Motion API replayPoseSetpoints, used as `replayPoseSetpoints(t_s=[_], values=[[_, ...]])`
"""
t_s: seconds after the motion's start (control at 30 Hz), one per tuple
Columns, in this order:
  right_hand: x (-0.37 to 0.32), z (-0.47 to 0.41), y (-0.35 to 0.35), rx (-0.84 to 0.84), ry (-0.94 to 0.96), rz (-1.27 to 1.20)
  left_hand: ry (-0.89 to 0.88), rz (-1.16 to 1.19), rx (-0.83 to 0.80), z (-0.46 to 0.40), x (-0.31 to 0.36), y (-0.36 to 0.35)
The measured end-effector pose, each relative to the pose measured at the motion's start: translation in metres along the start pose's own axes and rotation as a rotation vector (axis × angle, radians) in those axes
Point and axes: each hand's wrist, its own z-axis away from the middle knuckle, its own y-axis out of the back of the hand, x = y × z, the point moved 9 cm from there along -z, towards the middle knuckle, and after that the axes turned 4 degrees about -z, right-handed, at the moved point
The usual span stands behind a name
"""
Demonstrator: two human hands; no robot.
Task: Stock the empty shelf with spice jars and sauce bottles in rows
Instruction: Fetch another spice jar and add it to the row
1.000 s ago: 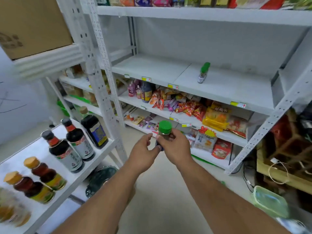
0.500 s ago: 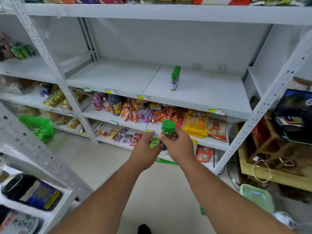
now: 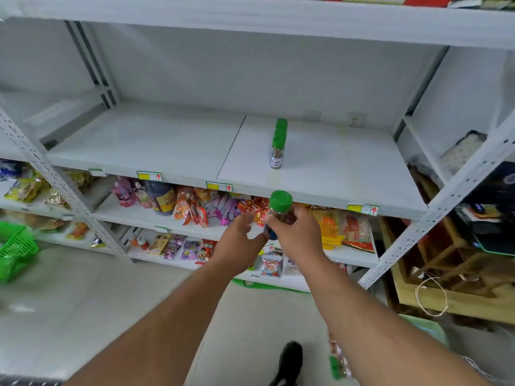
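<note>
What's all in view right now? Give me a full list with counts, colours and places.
Held jar: 1, green cap, brown contents, below the shelf's front edge.
Row jars: a front-to-back line, exact count hidden, green caps, right half of shelf.
Shelf: 1, white, middle tier.
Snack packets: many, mixed colours, lower tiers.
Basket: 1, green, floor at left.
Crate: 1, wooden, at right.
Shoe: 1, black, floor.
Left hand: beside the jar, contact unclear.
Right hand: grips the held jar.
</note>
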Motion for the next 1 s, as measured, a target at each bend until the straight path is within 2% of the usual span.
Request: replayPoseSetpoints(t_s=[0.23, 0.5, 1.0], values=[[0.019, -0.102, -0.012, 0.007, -0.037, 0.034, 0.046, -0.068, -0.021, -0.099, 0.004, -0.008], [0.039, -0.202, -0.032, 0.011, -0.089, 0.052, 0.113, -0.028, -0.025, -0.186, 0.001, -0.016], [0.061, -0.264, -0.061, 0.098, -0.180, 0.041, 0.114, -0.044, -0.141, -0.272, -0.012, -0.028]])
